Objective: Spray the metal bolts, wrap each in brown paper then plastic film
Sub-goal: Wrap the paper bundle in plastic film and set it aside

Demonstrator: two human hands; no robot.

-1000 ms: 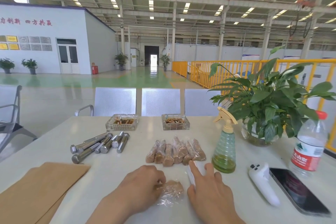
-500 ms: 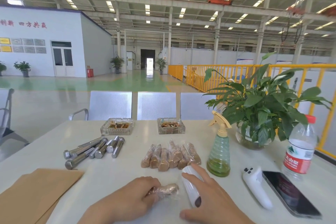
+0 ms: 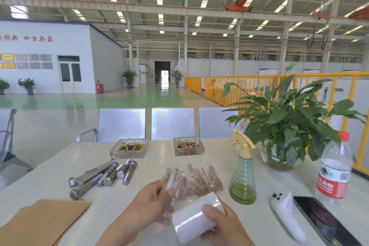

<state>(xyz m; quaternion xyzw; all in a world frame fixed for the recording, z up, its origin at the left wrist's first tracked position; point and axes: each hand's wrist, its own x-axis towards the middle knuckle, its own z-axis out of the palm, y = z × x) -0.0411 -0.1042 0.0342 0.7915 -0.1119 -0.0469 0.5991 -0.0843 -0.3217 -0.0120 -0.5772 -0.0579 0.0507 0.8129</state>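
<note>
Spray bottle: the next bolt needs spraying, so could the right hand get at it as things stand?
Probably not straight away: the right hand grips the film roll. The table between it and the spray bottle looks clear.

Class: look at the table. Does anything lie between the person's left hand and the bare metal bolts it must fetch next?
Nothing visible does. Bare table lies between the left hand and the bolts; the brown paper sits nearer the person, off that line.

One head-worn wide-angle view faces forward across the table [image 3: 60,175], hands close below, hall beyond.

Right hand [image 3: 223,225] grips film roll [image 3: 196,218]; left hand [image 3: 147,207] pinches wrapped bolt [image 3: 176,187].
</note>
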